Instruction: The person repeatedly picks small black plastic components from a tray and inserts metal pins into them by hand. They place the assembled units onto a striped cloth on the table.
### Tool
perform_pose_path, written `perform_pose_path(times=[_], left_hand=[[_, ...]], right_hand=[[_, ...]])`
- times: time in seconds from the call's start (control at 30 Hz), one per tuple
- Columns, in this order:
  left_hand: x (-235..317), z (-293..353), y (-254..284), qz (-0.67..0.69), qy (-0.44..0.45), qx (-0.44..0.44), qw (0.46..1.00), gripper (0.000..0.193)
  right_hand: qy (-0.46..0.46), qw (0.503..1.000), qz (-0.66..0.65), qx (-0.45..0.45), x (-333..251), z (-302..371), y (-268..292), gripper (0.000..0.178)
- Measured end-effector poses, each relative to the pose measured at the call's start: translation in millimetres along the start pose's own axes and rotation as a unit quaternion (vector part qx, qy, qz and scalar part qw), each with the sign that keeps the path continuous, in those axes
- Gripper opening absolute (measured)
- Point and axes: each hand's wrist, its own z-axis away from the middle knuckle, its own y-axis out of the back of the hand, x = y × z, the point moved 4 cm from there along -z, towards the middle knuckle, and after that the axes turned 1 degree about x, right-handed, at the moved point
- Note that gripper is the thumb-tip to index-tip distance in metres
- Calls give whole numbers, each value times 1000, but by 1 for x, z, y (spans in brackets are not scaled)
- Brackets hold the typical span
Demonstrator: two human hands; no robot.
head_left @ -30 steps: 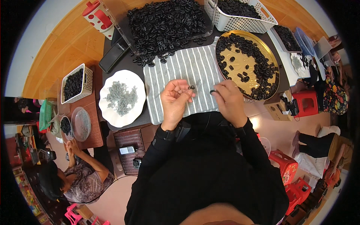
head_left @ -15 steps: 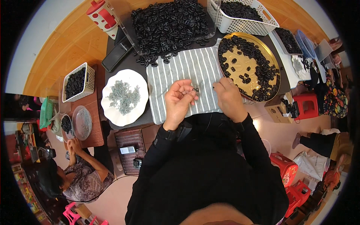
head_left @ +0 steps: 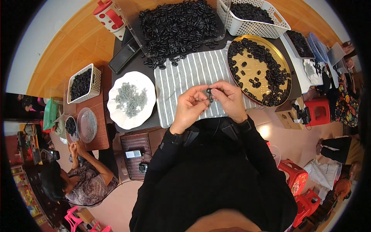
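Observation:
My left hand and my right hand meet over a grey, white-striped cloth, fingertips nearly touching. A small black plastic piece is pinched by my right thumb and forefinger. Just below it, the left fingertips grip another small dark piece; its shape is partly covered by the fingers. Right of the cloth stands a round gold tray with many loose black two-holed pieces. To the left, a white scalloped plate carries a heap of small grey-silver parts, too small to name.
A clear bin of black pieces spills onto the table at the back. Nearby stand a white perforated basket, a phone and a red-dotted jug. On the left, another person sits by a brown table.
My right hand has come left from beside the gold tray to the left hand, bringing a black piece. The left hand has shifted slightly right. The view has moved slightly.

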Motion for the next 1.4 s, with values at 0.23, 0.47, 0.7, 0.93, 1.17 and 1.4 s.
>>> perform_pose_path(times=[0.23, 0.47, 0.7, 0.93, 1.17, 1.4], left_hand=[[-1, -1, -1, -16, -13, 23, 1000, 36], [-3, -2, 2, -24, -5, 24, 999, 35], [-10, -1, 6, 3, -13, 49, 999, 30], [-12, 0, 6, -5, -23, 54, 998, 30], [-11, 0, 6, 10, -22, 47, 999, 29], [-11, -1, 6, -1, -24, 44, 999, 29]], right_hand=[[8, 1000, 2, 12, -1, 2, -1, 10], [9, 1000, 0, 7, -3, 4, -2, 9], [71, 995, 62, 26, -11, 6, -6, 7], [118, 988, 101, 23, -13, 6, -7, 8], [108, 990, 94, 18, -14, 6, -7, 8], [108, 989, 95, 18, -14, 6, -8, 9]])
